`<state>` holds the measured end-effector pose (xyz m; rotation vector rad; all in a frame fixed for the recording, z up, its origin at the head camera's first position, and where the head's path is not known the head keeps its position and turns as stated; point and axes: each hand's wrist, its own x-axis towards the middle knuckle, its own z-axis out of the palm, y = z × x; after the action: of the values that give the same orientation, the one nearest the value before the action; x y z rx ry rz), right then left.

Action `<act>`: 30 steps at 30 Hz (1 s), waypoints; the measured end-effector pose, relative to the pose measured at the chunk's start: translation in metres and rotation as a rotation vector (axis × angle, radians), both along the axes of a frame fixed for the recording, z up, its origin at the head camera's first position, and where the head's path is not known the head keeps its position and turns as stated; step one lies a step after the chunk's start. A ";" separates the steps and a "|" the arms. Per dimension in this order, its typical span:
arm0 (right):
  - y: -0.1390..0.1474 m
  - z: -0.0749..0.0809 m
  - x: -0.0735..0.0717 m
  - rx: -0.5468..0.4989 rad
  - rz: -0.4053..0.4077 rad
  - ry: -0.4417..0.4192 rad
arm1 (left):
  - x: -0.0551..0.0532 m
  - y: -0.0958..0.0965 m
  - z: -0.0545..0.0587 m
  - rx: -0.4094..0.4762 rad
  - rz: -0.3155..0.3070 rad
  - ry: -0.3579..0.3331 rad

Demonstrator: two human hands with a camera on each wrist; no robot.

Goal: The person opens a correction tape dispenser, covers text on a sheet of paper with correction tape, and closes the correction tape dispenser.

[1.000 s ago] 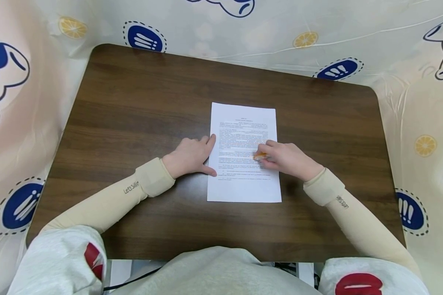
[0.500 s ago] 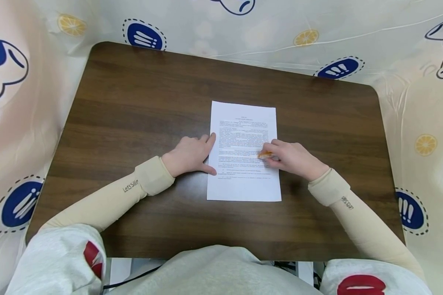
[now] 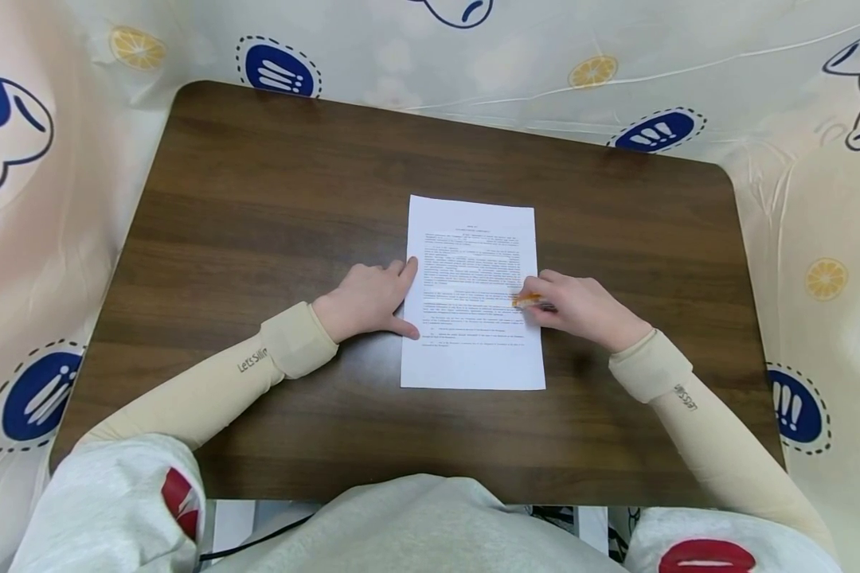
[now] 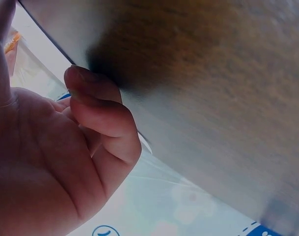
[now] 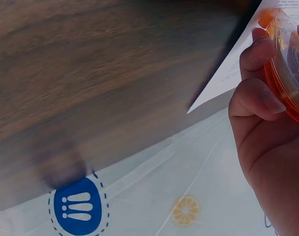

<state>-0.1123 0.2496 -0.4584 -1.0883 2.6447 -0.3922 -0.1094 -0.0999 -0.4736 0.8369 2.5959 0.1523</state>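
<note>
A white sheet of printed paper [image 3: 473, 372] lies flat on the brown wooden table, its text facing away from me. My left hand [image 3: 369, 302] rests at the sheet's left edge, thumb and forefinger spread onto the margin; in the left wrist view its other fingers [image 4: 115, 118] bend loosely and hold nothing. My right hand [image 3: 588, 310] grips an orange and clear correction tape [image 3: 526, 301] over the right part of the text. The right wrist view shows the see-through body of the correction tape [image 5: 292, 64] between curled fingers; its tip's contact with the paper is hidden there.
The table [image 3: 279, 199] has rounded far corners and reaches beyond the sheet on all sides. A pale printed curtain [image 3: 502, 72] hangs along its back and sides. Below the near edge, a dark cable [image 3: 258, 543] shows beside the grey clothing.
My right hand has slid rightward along a text line with the correction tape, towards the sheet's right edge. The left hand and the sheet stay nearly still.
</note>
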 end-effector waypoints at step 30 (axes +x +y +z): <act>-0.006 0.004 0.001 -0.064 0.024 -0.017 | 0.001 0.001 0.003 -0.009 0.000 -0.003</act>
<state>-0.1110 0.2433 -0.4547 -1.1300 2.6180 -0.4826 -0.1082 -0.0987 -0.4708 0.8329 2.5919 0.1422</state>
